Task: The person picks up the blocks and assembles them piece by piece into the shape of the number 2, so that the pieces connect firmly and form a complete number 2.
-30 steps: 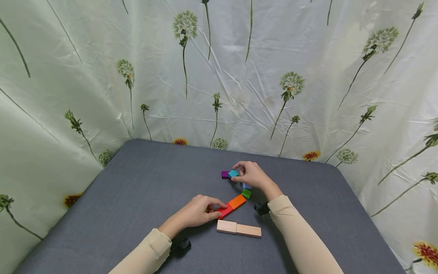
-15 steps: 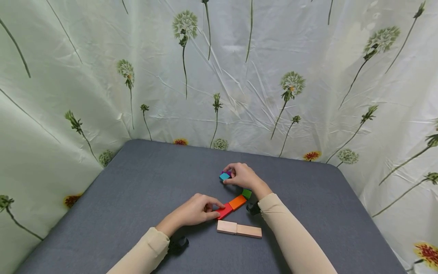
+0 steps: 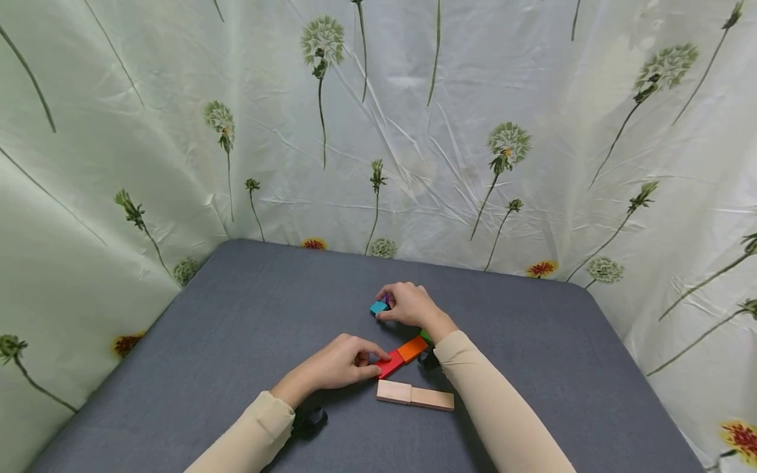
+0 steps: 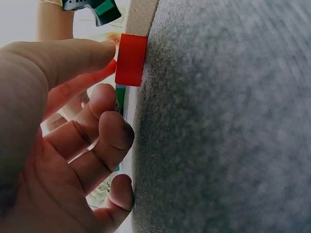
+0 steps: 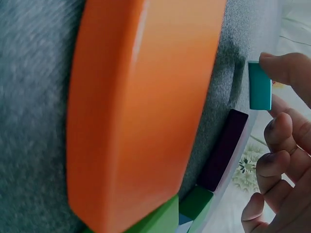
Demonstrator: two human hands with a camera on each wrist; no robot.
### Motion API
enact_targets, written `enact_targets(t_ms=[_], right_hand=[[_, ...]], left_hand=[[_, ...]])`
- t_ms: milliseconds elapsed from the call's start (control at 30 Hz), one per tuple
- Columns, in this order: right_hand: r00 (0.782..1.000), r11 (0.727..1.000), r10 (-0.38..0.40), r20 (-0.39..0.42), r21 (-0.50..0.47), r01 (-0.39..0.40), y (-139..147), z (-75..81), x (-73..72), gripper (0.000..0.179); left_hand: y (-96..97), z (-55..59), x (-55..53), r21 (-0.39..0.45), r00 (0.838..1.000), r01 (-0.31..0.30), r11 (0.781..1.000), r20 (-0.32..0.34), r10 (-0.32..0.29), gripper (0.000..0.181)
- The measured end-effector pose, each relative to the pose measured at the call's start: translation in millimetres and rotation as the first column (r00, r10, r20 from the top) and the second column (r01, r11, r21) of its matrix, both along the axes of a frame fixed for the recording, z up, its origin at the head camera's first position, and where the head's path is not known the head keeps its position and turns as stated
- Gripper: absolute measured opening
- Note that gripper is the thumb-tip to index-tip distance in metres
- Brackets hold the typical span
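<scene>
My right hand pinches a turquoise block between thumb and forefinger. In the right wrist view that turquoise block hangs just past the end of a purple block, apart from it. My left hand pinches a red block on the table, thumb at its near end. An orange block adjoins the red one, followed by a green block half covered by my right wrist. Another green block meets the purple block; my right hand hides much of this part in the head view.
Two plain wooden blocks lie end to end nearer me on the grey table. A black wrist camera sits under my left wrist. A pale curtain with a dandelion print hangs behind the table.
My right hand has moved left with the turquoise block, past the purple one, which its fingers now mostly cover. My left hand has stayed on the red block.
</scene>
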State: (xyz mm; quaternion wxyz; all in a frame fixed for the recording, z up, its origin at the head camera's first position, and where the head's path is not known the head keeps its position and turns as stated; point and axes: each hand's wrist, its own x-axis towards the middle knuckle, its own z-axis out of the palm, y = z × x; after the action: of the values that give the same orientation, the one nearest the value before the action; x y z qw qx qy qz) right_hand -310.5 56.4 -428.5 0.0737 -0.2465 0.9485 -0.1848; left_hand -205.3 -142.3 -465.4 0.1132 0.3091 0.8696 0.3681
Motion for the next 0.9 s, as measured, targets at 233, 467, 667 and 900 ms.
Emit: enact_targets(t_ms=[233,467,667,900], right_hand=[[1.000,1.000,0.007,-0.012,-0.003,-0.007,-3.8,-1.1,0.0,0.035],[1.000,1.000,-0.014,-0.010,0.024,0.014,-7.5,-1.1,-1.4,0.037],[0.999,0.999,-0.034,-0.017,0.042,0.035,-8.9,-0.8,-1.9,0.038],[0.998,0.997,-0.056,-0.019,0.048,0.057,-9.7,-0.8,-0.7,0.037]], left_hand=[[0.0,0.0,0.1,0.008,1.000,0.003,1.000,-0.004,-0.003,0.023],[0.3,0.2,-0.1,0.002,1.000,0.001,1.000,0.001,-0.001,0.024],[0.3,0.6,0.2,0.006,1.000,0.003,1.000,-0.003,-0.003,0.023],[0.3,1.0,0.7,0.010,1.000,0.003,1.000,-0.001,-0.003,0.022]])
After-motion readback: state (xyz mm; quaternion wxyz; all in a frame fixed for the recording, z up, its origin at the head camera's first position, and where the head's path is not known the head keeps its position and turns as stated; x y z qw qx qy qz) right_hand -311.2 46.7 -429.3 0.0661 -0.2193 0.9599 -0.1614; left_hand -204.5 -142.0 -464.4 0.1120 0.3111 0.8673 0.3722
